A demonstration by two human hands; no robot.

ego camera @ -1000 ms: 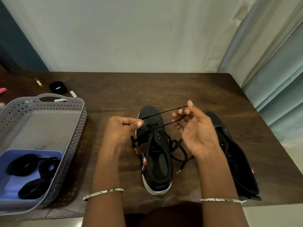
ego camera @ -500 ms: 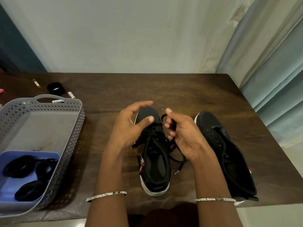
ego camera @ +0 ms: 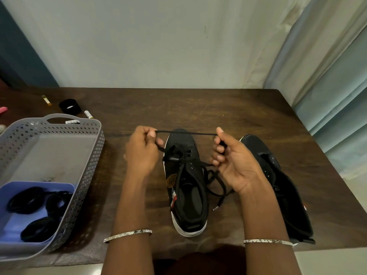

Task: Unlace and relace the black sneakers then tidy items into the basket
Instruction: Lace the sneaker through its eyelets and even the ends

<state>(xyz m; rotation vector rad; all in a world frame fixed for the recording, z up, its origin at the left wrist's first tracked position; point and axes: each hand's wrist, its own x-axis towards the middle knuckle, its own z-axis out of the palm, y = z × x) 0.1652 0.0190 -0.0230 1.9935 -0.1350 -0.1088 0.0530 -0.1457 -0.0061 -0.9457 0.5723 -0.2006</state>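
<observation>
Black sneaker [ego camera: 186, 187] sits on the table [ego camera: 218, 108] between a person's hands, its lace [ego camera: 184, 132] stretched taut above the toe, left hand [ego camera: 142, 153] and right hand [ego camera: 232, 165] each pinching it with curled fingers. Lacing looks unfinished; the next move likely calls for feeding an eyelet.

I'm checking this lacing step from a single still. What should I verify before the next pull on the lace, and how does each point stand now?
1. Left hand pinches the lace: ok.
2. Right hand grips the lace's other side: ok.
3. Lace runs straight between the two hands, above the toe: ok.
4. Middle sneaker stands on its sole on the table: ok.
5. Metal-tipped loose end lies on the table beside the sneaker, not trapped under it: ok.
6. Crossings sit evenly through the eyelets: cannot tell, since the lace there is dark and bunched.
</observation>
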